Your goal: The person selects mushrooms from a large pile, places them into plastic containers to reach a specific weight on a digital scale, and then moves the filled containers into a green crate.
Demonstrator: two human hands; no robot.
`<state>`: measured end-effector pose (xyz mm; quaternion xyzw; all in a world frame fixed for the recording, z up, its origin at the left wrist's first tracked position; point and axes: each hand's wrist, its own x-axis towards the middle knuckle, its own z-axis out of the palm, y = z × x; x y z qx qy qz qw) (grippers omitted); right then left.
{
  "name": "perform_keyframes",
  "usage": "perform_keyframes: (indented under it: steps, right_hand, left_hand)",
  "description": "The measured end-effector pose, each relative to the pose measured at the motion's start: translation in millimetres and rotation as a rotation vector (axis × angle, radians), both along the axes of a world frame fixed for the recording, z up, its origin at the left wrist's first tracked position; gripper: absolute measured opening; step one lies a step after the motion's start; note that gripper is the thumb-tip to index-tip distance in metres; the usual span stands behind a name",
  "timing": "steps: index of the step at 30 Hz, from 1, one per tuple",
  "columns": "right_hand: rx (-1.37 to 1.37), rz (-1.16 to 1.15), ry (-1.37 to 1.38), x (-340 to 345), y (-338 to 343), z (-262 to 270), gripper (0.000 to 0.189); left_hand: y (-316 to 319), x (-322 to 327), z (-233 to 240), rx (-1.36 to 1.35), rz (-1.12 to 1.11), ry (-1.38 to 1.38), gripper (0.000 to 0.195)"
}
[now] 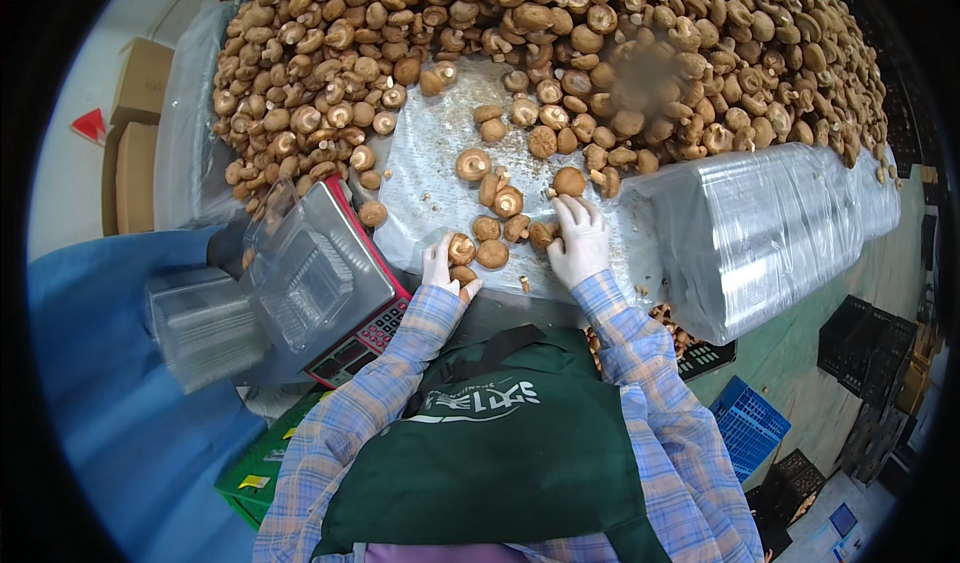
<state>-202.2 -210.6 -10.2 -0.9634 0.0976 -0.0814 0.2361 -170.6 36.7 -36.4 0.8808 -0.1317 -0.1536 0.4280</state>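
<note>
Several brown shiitake mushrooms (492, 254) lie loose on a pale plastic sheet (427, 150) before me, below a large heap of shiitake mushrooms (337, 75). My left hand (441, 265), in a white glove with an exposed thumb tip, curls around two mushrooms at the sheet's near edge, one above the other. To its right, my gloved right hand (581, 242) rests with its fingertips against a round mushroom cap (569, 182); another mushroom (541, 235) sits beside its thumb. Whether the right hand grips either one is unclear.
On the left stands a red-edged digital scale (360, 263) with an open clear plastic container (311, 281) on it, beside stacked clear containers (206, 330). Plastic-wrapped stacks (780, 233) flank the sheet on the right. A blue crate (750, 420) and black crates (862, 345) stand lower right.
</note>
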Motion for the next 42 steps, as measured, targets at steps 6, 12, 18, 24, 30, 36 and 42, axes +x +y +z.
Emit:
perform_keyframes:
  steps: [6, 12, 18, 24, 30, 36, 42]
  right_hand:
    - [-0.099, 0.410, 0.170, 42.4, 66.2, 8.8, 0.031]
    - [-0.407, 0.483, 0.379, 73.5, 83.1, -14.9, 0.022]
    - [0.288, 0.395, 0.107, -10.0, 12.1, 32.6, 0.026]
    - [0.168, 0.427, 0.793, -75.7, -70.5, 80.5, 0.033]
    - [0.214, 0.116, 0.216, 59.7, -6.2, 27.5, 0.036]
    - [0.002, 0.250, 0.228, 114.0, 24.4, -5.4, 0.035]
    - [0.126, 0.126, 0.113, 90.5, 26.1, -12.4, 0.018]
  left_hand:
    - [3.4, 1.5, -9.3, -0.003, 0.007, 0.016, 0.105]
    - [-4.0, 5.4, -8.1, 0.041, -0.048, -0.037, 0.108]
    - [2.4, 0.4, -16.3, 0.001, -0.049, -0.039, 0.105]
    - [0.0, 1.0, -9.3, 0.013, -0.022, -0.026, 0.104]
    - [1.3, 3.6, -9.5, 0.064, -0.053, -0.031, 0.107]
    - [-0.8, 2.0, -12.0, 0.025, -0.060, -0.065, 0.108]
    - [-14.0, -1.0, -0.3, 0.027, 0.014, -0.130, 0.099]
